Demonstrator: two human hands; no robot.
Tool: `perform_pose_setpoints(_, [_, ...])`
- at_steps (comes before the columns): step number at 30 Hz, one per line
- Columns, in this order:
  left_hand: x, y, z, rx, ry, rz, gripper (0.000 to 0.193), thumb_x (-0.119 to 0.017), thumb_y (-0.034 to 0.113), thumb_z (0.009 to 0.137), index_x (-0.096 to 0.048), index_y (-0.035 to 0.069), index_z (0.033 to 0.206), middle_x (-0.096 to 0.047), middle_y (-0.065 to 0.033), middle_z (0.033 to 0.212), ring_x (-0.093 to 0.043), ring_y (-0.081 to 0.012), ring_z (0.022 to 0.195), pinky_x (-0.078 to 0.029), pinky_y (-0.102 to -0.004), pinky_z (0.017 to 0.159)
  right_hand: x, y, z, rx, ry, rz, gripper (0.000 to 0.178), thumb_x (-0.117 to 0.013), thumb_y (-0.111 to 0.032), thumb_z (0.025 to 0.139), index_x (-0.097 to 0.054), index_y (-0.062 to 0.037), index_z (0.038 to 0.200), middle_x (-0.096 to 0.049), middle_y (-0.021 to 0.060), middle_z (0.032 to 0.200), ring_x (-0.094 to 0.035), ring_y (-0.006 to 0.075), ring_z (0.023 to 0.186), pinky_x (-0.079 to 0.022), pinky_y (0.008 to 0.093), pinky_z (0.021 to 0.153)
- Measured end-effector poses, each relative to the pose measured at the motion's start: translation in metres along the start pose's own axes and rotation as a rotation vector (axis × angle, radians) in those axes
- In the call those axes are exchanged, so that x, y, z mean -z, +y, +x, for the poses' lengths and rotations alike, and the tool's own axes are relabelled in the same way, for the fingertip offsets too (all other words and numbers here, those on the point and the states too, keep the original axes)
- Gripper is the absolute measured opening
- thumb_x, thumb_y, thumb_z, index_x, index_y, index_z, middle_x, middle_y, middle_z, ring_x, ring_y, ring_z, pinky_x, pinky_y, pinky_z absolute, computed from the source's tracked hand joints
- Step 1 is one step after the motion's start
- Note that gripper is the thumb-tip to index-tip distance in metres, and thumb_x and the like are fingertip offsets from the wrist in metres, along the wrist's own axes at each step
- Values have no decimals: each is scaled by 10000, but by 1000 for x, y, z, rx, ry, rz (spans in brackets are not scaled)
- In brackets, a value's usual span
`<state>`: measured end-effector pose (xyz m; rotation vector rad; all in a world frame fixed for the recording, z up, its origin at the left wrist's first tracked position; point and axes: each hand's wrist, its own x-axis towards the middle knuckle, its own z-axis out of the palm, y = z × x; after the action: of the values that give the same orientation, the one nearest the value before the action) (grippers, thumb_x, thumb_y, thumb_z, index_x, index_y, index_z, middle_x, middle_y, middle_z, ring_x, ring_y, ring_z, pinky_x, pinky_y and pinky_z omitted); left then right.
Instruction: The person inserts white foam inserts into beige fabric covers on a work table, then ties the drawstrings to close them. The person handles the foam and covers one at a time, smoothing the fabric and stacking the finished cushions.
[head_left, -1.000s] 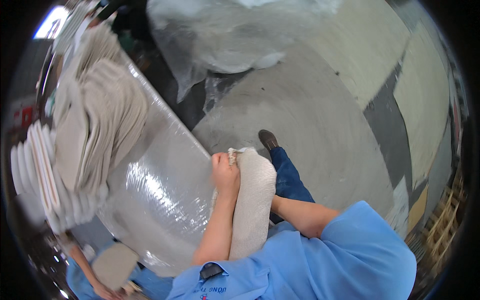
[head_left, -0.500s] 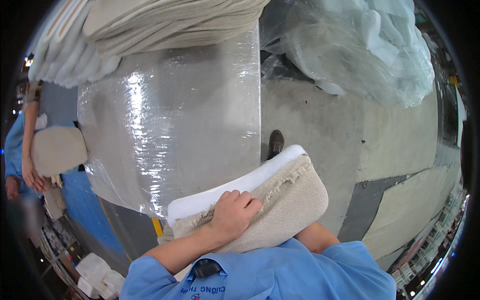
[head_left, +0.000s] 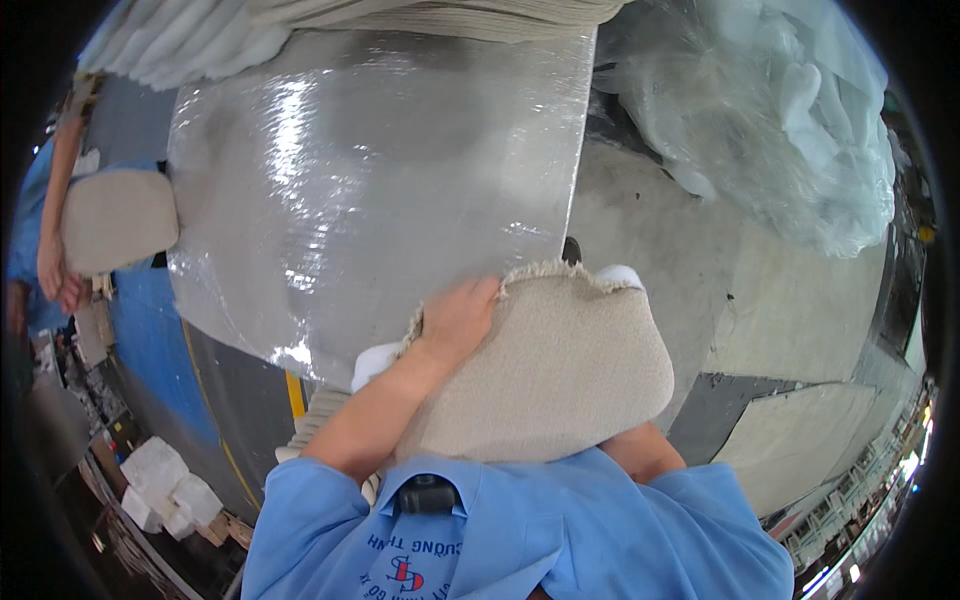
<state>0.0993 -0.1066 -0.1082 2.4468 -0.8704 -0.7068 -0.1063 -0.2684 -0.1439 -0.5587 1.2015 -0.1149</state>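
A beige fabric cushion cover (head_left: 560, 365) with a frayed far edge lies over a white foam pad (head_left: 376, 366) in front of my body. The foam shows only at the two far corners. My left hand (head_left: 463, 318) is closed on the frayed edge, left of its middle, with the fingertips curled over the far side. The right forearm (head_left: 645, 448) runs in under the near right side of the cushion. The cushion hides my right hand and its fingers.
A table wrapped in shiny clear film (head_left: 400, 170) stands ahead, with stacked beige covers (head_left: 440, 20) and white pads (head_left: 200, 45) at its far end. Plastic-wrapped white material (head_left: 770, 130) sits far right. At left, another person's arm (head_left: 57, 210) is beside a beige cushion (head_left: 120, 222).
My left hand has drawn the cover's frayed edge away from my body, over the white foam. The long foam strip seen before is now mostly covered. The view has shifted slightly.
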Motion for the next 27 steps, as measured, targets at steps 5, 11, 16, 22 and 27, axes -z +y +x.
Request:
perform_pose_setpoints(5, [37,6,2,50,-179,-80,258,-583,315,1047,-652,82,1133,-707,-214,969,-675,-438,948,-520,-536,806,-5,-3,3,27,-79,-15,464,-593,-418,1084,-648,-26,1326,-690,111,1293,-670,222,1129,-540,394,901])
perform_pose_setpoints(11, [82,-41,-49,182,-257,1,401,-590,444,1046,-680,62,1128,-722,-210,1042,-682,-431,979,-521,-508,835,-15,-3,1,40,-163,-27,472,-599,-407,1081,-632,-30,1363,-679,117,1339,-665,226,1165,-540,396,916])
perform_pose_setpoints(16, [87,-59,-32,188,-143,69,373,-589,462,1040,-723,119,1095,-764,-141,1062,-701,-407,1023,-530,-513,839,-43,-12,23,60,-293,11,482,-605,-399,1079,-618,-34,1393,-669,123,1377,-660,228,1196,-541,397,929])
perform_pose_setpoints(22, [97,-79,-21,80,-283,-20,376,-615,478,1028,-760,153,1149,-772,-143,1018,-711,-355,997,-533,-475,855,14,-87,11,629,56,-632,597,-725,-198,984,-491,-51,1513,-563,113,1503,-565,253,1348,-462,396,1095])
perform_pose_setpoints(27, [101,-90,-14,219,-390,-165,378,-663,434,1024,-735,64,1064,-736,-127,882,-683,-269,812,-523,-442,753,-77,-155,-156,1336,-494,-1316,767,-845,-223,820,-513,-64,1493,-578,162,1440,-516,327,1395,-399,491,1154])
